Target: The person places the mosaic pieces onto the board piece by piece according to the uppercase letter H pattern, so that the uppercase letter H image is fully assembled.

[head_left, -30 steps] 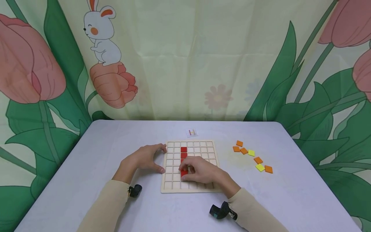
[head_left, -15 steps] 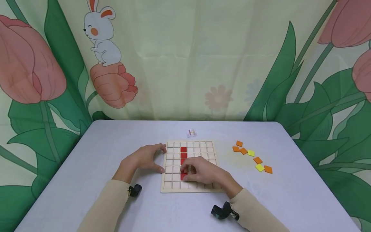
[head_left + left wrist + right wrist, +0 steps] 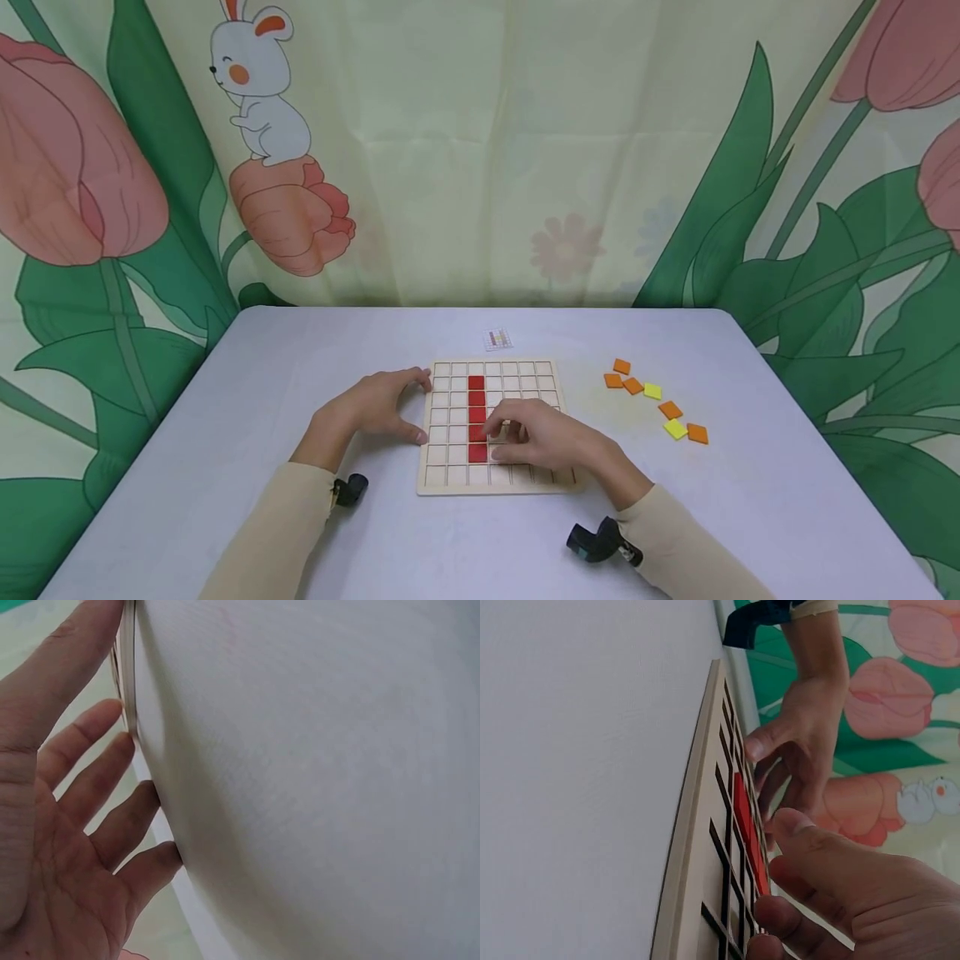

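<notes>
A light wooden grid board [image 3: 448, 476] lies flat on the table. One of its columns holds several red square tiles [image 3: 477, 452], all touching end to end in the grid cells. My left hand [image 3: 377, 405] steadies the board's left edge with thumb and fingertips spread; in the left wrist view, the left fingers [image 3: 101, 776] reach along that edge. Just to the right of the red tiles, my right hand [image 3: 543, 433] hovers low over the board, fingers loosely bent and apart from the thumb. No tile shows between them, and the right wrist view of this hand [image 3: 877, 889] agrees.
To the right of the board lie scattered orange tiles [image 3: 670, 410] and yellow tiles [image 3: 675, 429]. Behind the board is a small printed card [image 3: 497, 339]. A patterned curtain [image 3: 450, 167] hangs beyond the white table [image 3: 315, 350].
My right hand has drawn back to the right, off the red column, and its thumb and fingers have come apart, baring the lower red tiles. The left hand stays at the board's edge.
</notes>
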`<state>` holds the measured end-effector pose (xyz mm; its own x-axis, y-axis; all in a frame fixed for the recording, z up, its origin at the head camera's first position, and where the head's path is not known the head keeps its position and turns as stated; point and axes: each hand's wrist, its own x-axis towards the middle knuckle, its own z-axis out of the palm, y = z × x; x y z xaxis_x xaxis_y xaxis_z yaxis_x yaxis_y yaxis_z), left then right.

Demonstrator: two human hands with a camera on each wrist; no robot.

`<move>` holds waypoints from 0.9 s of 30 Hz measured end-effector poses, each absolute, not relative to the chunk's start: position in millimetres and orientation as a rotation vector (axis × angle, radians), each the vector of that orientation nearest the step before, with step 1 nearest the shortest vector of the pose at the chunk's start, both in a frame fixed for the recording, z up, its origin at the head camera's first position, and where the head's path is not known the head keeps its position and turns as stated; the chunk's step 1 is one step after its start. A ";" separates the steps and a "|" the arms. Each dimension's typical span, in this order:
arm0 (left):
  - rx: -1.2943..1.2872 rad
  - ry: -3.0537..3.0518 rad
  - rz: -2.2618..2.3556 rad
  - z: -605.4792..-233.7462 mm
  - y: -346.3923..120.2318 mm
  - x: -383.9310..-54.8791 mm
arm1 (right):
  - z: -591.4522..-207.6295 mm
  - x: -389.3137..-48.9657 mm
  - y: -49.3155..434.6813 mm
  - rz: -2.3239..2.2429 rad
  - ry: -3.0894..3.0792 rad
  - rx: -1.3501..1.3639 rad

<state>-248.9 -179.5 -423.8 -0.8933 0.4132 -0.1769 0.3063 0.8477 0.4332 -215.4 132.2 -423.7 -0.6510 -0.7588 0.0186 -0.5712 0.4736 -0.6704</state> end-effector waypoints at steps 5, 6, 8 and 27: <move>0.544 2.768 0.574 -419.6 -179.2 -249.3 | -420.9 -217.5 153.7 -1.004 2.484 -1.123; 0.544 2.768 0.573 -418.4 -179.1 -249.1 | -421.2 -217.8 158.4 -1.010 2.491 -1.109; 0.537 2.765 0.576 -416.7 -178.9 -248.7 | -420.7 -217.1 167.0 -1.024 2.498 -1.073; 0.522 2.738 0.576 -418.2 -175.2 -249.5 | -423.3 -207.0 233.1 -1.030 2.641 -0.882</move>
<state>-249.5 -175.2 -418.2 -0.8910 0.4038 -0.2074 0.2860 0.8542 0.4343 -207.0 233.1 -423.3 -0.8099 -0.5842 0.0516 -0.4648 0.5857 -0.6640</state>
